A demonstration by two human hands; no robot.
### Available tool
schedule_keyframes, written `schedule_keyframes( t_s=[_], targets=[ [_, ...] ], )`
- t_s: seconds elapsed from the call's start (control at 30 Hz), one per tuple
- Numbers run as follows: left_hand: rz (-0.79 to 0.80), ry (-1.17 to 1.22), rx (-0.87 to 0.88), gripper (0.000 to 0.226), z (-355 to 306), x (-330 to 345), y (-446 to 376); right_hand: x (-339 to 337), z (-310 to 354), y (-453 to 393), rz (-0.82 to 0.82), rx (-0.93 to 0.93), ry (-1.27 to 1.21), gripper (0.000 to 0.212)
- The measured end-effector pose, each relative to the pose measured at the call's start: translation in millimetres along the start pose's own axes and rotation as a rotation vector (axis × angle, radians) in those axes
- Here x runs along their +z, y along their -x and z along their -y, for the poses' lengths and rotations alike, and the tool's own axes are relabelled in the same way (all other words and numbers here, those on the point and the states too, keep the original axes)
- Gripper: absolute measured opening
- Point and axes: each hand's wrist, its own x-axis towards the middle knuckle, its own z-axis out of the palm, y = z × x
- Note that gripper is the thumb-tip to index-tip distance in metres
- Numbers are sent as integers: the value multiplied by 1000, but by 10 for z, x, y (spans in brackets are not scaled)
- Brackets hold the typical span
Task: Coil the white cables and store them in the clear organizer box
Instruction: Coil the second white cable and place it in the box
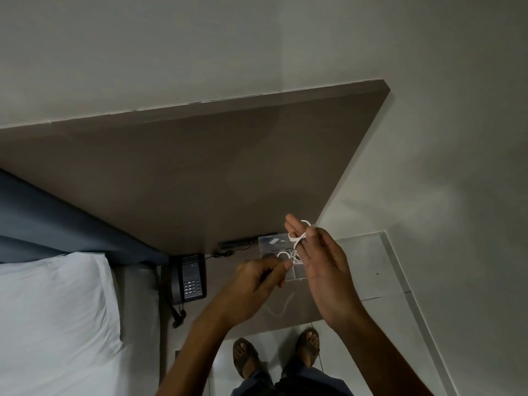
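The right hand [324, 270] is raised with fingers nearly straight, a white cable [298, 235] looped around them. The left hand [257, 278] pinches the cable's other end with curled fingers. Behind both, the clear organizer box [274, 247] sits on the table [217, 281], coiled cables inside, near a telephone [190, 278].
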Motion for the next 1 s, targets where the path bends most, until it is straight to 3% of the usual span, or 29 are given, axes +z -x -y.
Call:
schedule_keyframes(
  t_s=[0.03,0.1,0.2,0.3,0.47,0.57,0.67,0.73,0.83,0.9,1.0],
  targets=[
    [17,-16,3,40,-6,-54,7,1,-48,11,-54,-70,296,38],
    [7,-9,29,33,-29,-175,13,-51,-145,19,-44,-130,658,26],
    [-106,-25,96,24,-44,-314,14,-158,-199,42,197,21,755,16],
    [-170,66,74,26,4,-318,1,-200,-188,120,470,256,465,31],
    [-128,284,22,34,44,-183,31,-161,-123,259,578,486,-369,33],
    [-98,349,1,35,14,-22,72,-80,-44,308,415,484,-801,36],
    [-130,268,-23,39,22,111,112,-58,-22,237,235,330,-915,43],
    [-80,200,-52,33,35,144,132,-8,-7,197,160,215,-629,44],
    [-3,112,-55,31,60,73,153,14,-79,219,23,-1,96,41],
    [27,11,-42,31,61,-21,160,-23,-128,181,-46,-104,542,26],
    [43,-148,-17,27,31,-127,158,-199,-199,96,-8,-37,800,9]
  ],
)
